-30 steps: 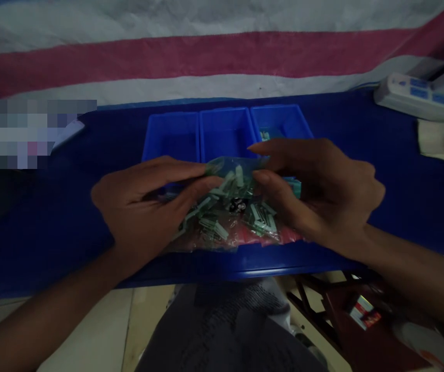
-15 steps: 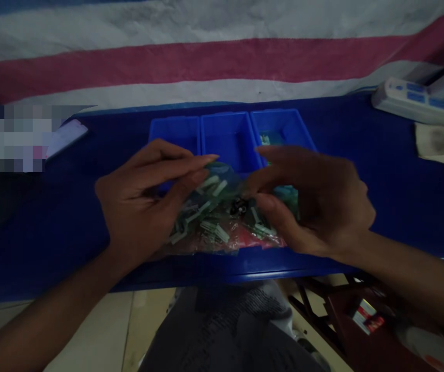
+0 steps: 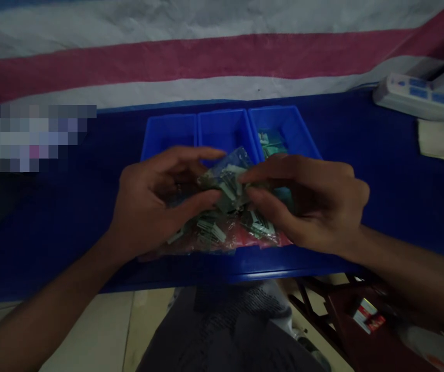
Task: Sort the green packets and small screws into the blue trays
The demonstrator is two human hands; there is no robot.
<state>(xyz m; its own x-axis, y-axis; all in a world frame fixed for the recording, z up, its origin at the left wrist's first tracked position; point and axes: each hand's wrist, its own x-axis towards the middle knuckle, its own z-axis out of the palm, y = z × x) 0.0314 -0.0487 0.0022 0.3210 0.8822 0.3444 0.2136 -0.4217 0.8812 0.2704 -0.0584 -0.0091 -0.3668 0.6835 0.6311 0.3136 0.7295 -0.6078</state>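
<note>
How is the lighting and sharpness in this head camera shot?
Head view: dim and underexposed, with a soft grainy look; the clear plastic bag of small green parts shows faint glare; the dark blue table loses detail in shadow; a pixelated patch masks the left.

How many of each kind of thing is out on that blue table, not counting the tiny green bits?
Blue bins: 3
Clear bag of small green parts: 1, gripped by left hand and right hand
White power strip: 1
Pale cloth: 1
Total: 6
</note>
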